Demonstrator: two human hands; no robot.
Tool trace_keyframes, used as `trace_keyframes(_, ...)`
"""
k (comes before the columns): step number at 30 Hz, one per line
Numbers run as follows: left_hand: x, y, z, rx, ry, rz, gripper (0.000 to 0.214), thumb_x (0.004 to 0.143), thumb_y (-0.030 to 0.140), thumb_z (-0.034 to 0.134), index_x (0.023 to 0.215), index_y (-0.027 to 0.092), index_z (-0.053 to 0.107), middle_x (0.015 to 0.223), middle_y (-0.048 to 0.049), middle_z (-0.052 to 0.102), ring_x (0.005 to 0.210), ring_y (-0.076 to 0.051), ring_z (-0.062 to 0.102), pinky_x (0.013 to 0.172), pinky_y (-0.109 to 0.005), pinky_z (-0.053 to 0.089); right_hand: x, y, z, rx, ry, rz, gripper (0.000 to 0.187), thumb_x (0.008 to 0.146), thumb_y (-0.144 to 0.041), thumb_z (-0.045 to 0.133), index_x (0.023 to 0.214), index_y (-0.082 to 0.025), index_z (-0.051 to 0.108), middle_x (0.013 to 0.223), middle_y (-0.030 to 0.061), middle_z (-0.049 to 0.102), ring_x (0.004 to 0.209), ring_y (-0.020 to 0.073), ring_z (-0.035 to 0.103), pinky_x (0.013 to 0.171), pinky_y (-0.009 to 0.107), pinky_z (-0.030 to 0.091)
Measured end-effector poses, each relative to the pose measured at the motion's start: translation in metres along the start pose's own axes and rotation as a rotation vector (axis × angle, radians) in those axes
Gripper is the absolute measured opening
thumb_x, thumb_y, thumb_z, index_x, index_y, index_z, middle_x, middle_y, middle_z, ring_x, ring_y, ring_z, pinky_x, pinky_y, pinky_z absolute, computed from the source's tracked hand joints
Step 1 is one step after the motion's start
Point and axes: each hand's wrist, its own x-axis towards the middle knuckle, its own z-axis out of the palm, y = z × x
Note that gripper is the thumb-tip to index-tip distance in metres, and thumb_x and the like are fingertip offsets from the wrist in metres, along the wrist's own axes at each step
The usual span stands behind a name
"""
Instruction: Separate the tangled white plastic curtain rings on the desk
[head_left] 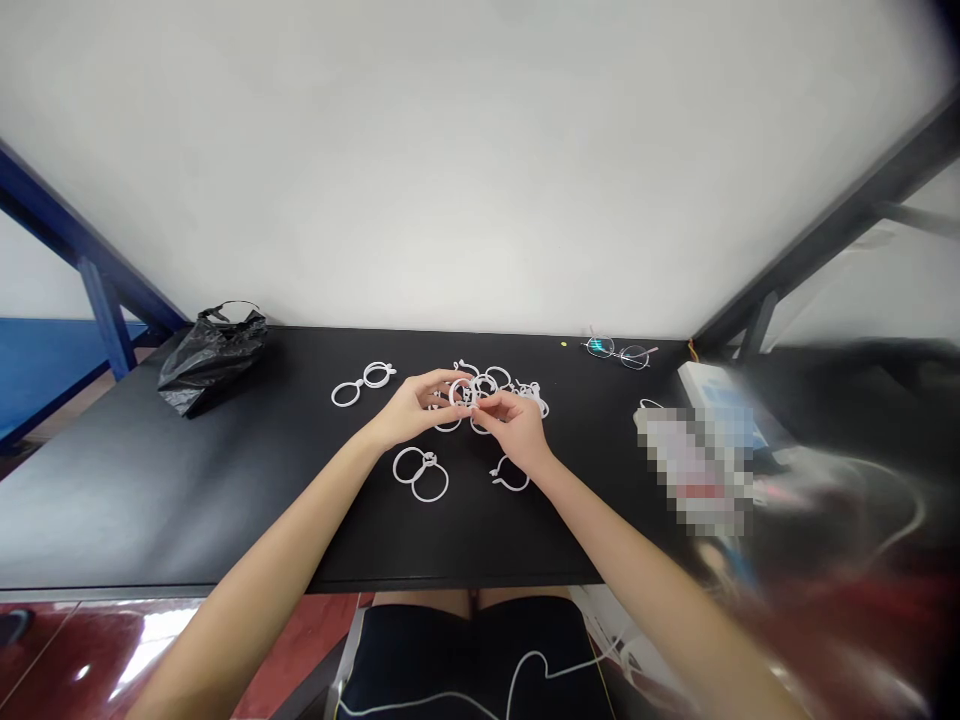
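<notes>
Several white plastic rings with small clip-like eyelets, which look like curtain rings, lie on the black table [247,500]. My left hand [415,408] and my right hand [517,424] meet over the middle of the pile. Between their fingertips is a white curtain ring [452,391], pinched from both sides. Other rings [497,376] lie just behind and under the fingers, partly hidden by them. Two joined rings [429,497] rest in front of my left hand. A ring with a gap in it [514,488] lies below my right wrist. Another linked group [346,404] sits farther left.
A crumpled black plastic bag [217,355] stands at the back left. Eyeglasses [616,352] lie at the back right. On the right are a white box [709,385], a pixelated item [694,470] and blurred cables. A white wall [480,180] rises behind the table.
</notes>
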Motion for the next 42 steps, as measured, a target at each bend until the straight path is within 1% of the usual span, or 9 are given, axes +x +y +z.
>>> trace_keyframes(2, 0.000, 0.001, 0.002, 0.067, -0.004, 0.034, 0.049, 0.074, 0.035, 0.079, 0.117, 0.019, 0.063, 0.107, -0.0079, 0.065, 0.090, -0.018, 0.062, 0.081, -0.034, 0.055, 0.001, 0.000, 0.001, 0.085, -0.024, 0.060, 0.028, 0.064, -0.046, 0.083, 0.069, -0.022, 0.070, 0.069, 0.0025, 0.071, 0.063, 0.0201, 0.069, 0.063, 0.036, 0.060)
trace_keyframes(7, 0.000, 0.003, 0.004, 0.203, 0.105, 0.093, 0.040, 0.076, 0.040, 0.076, 0.106, 0.017, 0.065, 0.104, -0.0081, 0.066, 0.088, -0.018, 0.063, 0.082, -0.033, 0.055, 0.003, -0.008, 0.003, 0.210, -0.032, 0.152, 0.030, 0.060, -0.045, 0.085, 0.073, -0.021, 0.073, 0.066, 0.0018, 0.072, 0.060, 0.0191, 0.070, 0.064, 0.035, 0.061)
trace_keyframes(12, 0.000, -0.001, 0.002, 0.168, 0.086, 0.053, 0.039, 0.080, 0.042, 0.072, 0.108, 0.016, 0.065, 0.103, -0.0085, 0.067, 0.088, -0.018, 0.063, 0.081, -0.033, 0.053, 0.004, -0.019, 0.001, 0.263, 0.001, 0.166, 0.027, 0.063, -0.041, 0.085, 0.078, -0.021, 0.076, 0.072, 0.0014, 0.074, 0.065, 0.0175, 0.071, 0.071, 0.035, 0.062)
trace_keyframes(18, 0.000, -0.002, 0.005, 0.013, 0.043, -0.032, 0.041, 0.080, 0.041, 0.072, 0.109, 0.014, 0.064, 0.090, -0.0055, 0.065, 0.077, -0.016, 0.061, 0.070, -0.030, 0.049, 0.003, -0.022, 0.000, 0.264, -0.001, 0.146, 0.023, 0.063, -0.040, 0.085, 0.073, -0.022, 0.075, 0.072, 0.0011, 0.074, 0.064, 0.0179, 0.071, 0.070, 0.035, 0.062)
trace_keyframes(22, 0.000, -0.001, 0.005, -0.008, 0.039, -0.046, 0.040, 0.078, 0.041, 0.073, 0.106, 0.014, 0.065, 0.086, -0.0042, 0.064, 0.074, -0.015, 0.059, 0.067, -0.028, 0.047, 0.003, -0.021, 0.000, 0.254, -0.011, 0.131, 0.023, 0.062, -0.040, 0.085, 0.072, -0.022, 0.075, 0.068, 0.0004, 0.073, 0.063, 0.0180, 0.071, 0.069, 0.035, 0.063)
trace_keyframes(31, 0.000, -0.006, 0.002, -0.021, 0.028, -0.043, 0.041, 0.078, 0.042, 0.073, 0.107, 0.014, 0.064, 0.086, -0.0039, 0.063, 0.074, -0.014, 0.059, 0.068, -0.028, 0.046, 0.003, -0.020, -0.001, 0.242, -0.025, 0.123, 0.020, 0.065, -0.039, 0.084, 0.072, -0.023, 0.075, 0.069, 0.0001, 0.073, 0.063, 0.0171, 0.071, 0.069, 0.034, 0.062)
trace_keyframes(35, 0.000, -0.002, 0.003, 0.032, 0.033, -0.017, 0.039, 0.079, 0.042, 0.073, 0.107, 0.016, 0.064, 0.085, -0.0027, 0.062, 0.073, -0.014, 0.058, 0.067, -0.028, 0.047, 0.003, -0.018, 0.000, 0.253, -0.016, 0.129, 0.022, 0.064, -0.040, 0.084, 0.073, -0.022, 0.075, 0.070, 0.0004, 0.073, 0.064, 0.0177, 0.070, 0.069, 0.036, 0.062)
trace_keyframes(39, 0.001, 0.001, 0.002, 0.140, 0.064, 0.041, 0.036, 0.079, 0.041, 0.072, 0.104, 0.017, 0.064, 0.087, -0.0038, 0.064, 0.082, -0.017, 0.061, 0.077, -0.030, 0.050, 0.004, -0.016, 0.002, 0.248, -0.005, 0.126, 0.024, 0.065, -0.041, 0.083, 0.078, -0.022, 0.075, 0.072, 0.0011, 0.073, 0.065, 0.0172, 0.070, 0.071, 0.035, 0.061)
trace_keyframes(42, 0.002, -0.003, -0.006, 0.333, 0.198, 0.082, 0.035, 0.080, 0.043, 0.071, 0.103, 0.018, 0.063, 0.092, -0.0057, 0.066, 0.088, -0.019, 0.062, 0.084, -0.033, 0.050, 0.004, -0.017, 0.001, 0.217, 0.026, 0.123, 0.026, 0.066, -0.041, 0.082, 0.080, -0.021, 0.075, 0.075, 0.0022, 0.073, 0.066, 0.0168, 0.069, 0.070, 0.034, 0.061)
